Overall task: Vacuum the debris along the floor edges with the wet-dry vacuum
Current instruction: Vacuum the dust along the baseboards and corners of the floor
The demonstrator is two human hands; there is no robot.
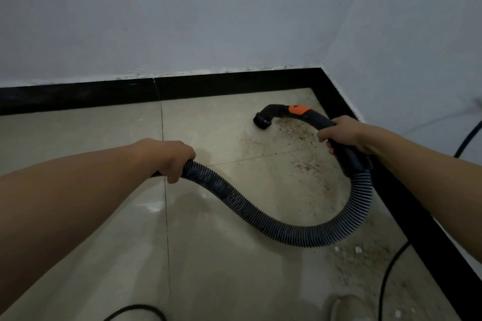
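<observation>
Floor-edge vacuuming, corner station: early stage.
Right grip [341,133] curled round hose handle [317,118], left grip [172,156] wrapped round ribbed hose [260,219]; nozzle [262,120] near corner; debris [297,133] along right skirting [407,206], judged mostly not yet vacuumed.

A plain indoor room, likely a home: pale painted walls [208,8], black skirting [78,96] cornering at 1 o'clock, glossy beige floor tiles [221,281].

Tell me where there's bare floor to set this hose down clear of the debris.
Barest: the left tile, between the black baseboard and the left forearm, and the patch between the grout line and the nozzle. Crowded: the right side, where debris lies along the baseboard, with the hose loop, a cable and a shoe.
</observation>
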